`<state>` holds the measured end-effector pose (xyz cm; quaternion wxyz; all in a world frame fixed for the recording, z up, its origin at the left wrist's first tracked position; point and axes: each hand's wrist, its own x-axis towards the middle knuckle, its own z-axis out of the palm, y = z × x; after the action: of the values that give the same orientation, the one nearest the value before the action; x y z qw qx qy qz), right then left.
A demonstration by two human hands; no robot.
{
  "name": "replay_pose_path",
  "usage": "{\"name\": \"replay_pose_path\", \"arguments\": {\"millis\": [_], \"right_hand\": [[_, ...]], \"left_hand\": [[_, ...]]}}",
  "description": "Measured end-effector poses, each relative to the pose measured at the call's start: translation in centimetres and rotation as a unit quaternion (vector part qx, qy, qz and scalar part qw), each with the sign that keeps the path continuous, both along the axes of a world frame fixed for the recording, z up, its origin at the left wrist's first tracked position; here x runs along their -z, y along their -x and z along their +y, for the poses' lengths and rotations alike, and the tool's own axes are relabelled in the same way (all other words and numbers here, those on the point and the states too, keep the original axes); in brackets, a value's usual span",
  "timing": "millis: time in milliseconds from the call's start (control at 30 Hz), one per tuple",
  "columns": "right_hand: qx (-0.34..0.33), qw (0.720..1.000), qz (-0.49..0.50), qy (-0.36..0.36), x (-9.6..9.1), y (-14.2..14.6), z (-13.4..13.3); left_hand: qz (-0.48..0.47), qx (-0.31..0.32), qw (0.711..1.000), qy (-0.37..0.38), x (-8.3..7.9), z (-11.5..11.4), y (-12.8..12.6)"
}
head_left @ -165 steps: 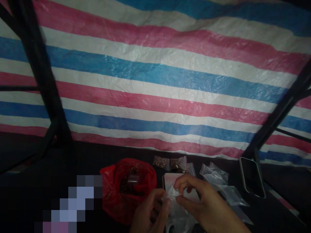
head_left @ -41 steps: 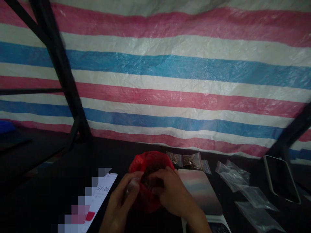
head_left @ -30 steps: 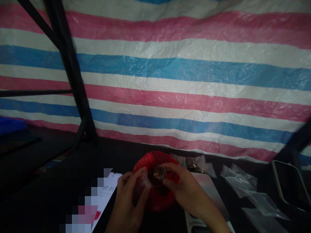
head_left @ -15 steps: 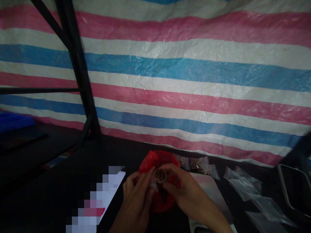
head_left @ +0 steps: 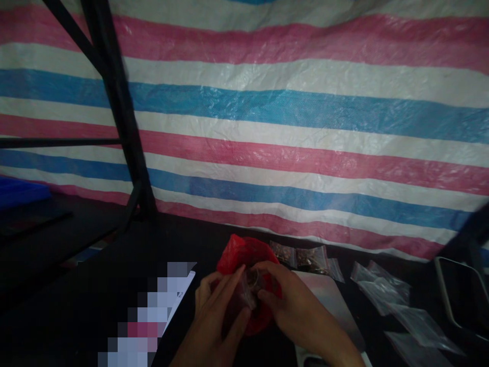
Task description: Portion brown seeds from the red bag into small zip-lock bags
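- Cup (head_left: 255, 278), small and clear with brown bits inside, is sitting between your two hands, over the red bag (head_left: 234, 251)
- Your right hand (head_left: 286, 290) is pinching the cup, thumb and fingers clamped on its sides
- Your left hand (head_left: 217, 306) is gripping a clear bag (head_left: 250, 297) close beside the cup; blur is hiding whether the two are touching
- Scale (head_left: 332, 295) is lying just right of the red bag, with your right forearm crossing above it
- Two filled bags (head_left: 312, 258) are lying side by side behind the scale
- Flat bags (head_left: 382, 288) are spreading right of the scale, some overlapping
- Dark phone (head_left: 464, 295) is lying beyond them
- Lit phone (head_left: 185, 288), mostly pixelated, is lying left of your left hand
- Striped sheet (head_left: 290, 112) is hanging behind everything
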<state>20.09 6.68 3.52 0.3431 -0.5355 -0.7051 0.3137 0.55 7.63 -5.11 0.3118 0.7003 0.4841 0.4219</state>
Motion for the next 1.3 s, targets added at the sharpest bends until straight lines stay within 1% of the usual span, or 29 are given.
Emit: {"name": "replay_pose_path", "arguments": {"millis": [67,167,233,333,400,533,667,767,833,900,1033,1167,1300], "right_hand": [[-0.011,1.000,0.011,0.010,-0.3,-0.1,-0.1],[-0.018,1.000,0.003,0.015,-0.9,-0.2,-0.3],[-0.009,1.000,-0.025,-0.007,-1.1,-0.1,-0.3],[-0.001,0.997,-0.066,-0.040,-1.0,0.2,-0.4],[0.004,0.996,-0.073,-0.050,-0.9,0.5,-0.4],[0.002,0.995,-0.073,-0.061,-0.9,0.8,-0.5],[0.003,0.990,-0.111,-0.089,-1.2,1.2,-0.3],[-0.029,0.990,-0.076,-0.114,-1.3,1.6,-0.1],[-0.057,0.990,-0.035,-0.121,-1.3,1.9,0.0],[-0.068,0.990,-0.016,-0.124,-1.4,1.9,0.0],[-0.055,0.987,-0.025,-0.148,-1.5,1.8,0.2],[-0.039,0.981,-0.029,-0.188,-1.6,1.8,0.3],[-0.037,0.977,-0.007,-0.209,-1.8,2.1,0.5]], "left_hand": [[0.018,-0.001,1.000,-0.009,0.1,0.2,0.0],[0.008,-0.027,0.998,-0.047,0.4,0.1,-0.3],[-0.005,-0.030,0.998,-0.061,0.6,-0.1,-0.6],[-0.015,-0.018,0.997,-0.068,0.7,-0.4,-0.8],[-0.010,-0.004,0.998,-0.060,0.6,-0.3,-0.7],[0.006,0.005,1.000,0.004,0.3,0.4,-0.4],[0.006,0.010,1.000,0.006,0.1,0.8,-0.5],[-0.023,-0.009,1.000,0.016,-0.3,0.7,-0.7],[-0.043,-0.024,0.998,0.026,-0.7,0.7,-0.9],[-0.056,-0.040,0.997,0.029,-1.1,0.7,-0.9],[-0.086,-0.071,0.994,0.005,-1.6,0.9,-0.8],[-0.111,-0.078,0.990,-0.030,-1.3,0.9,-0.6],[-0.133,-0.083,0.987,-0.043,-1.2,0.8,-0.3]]}}
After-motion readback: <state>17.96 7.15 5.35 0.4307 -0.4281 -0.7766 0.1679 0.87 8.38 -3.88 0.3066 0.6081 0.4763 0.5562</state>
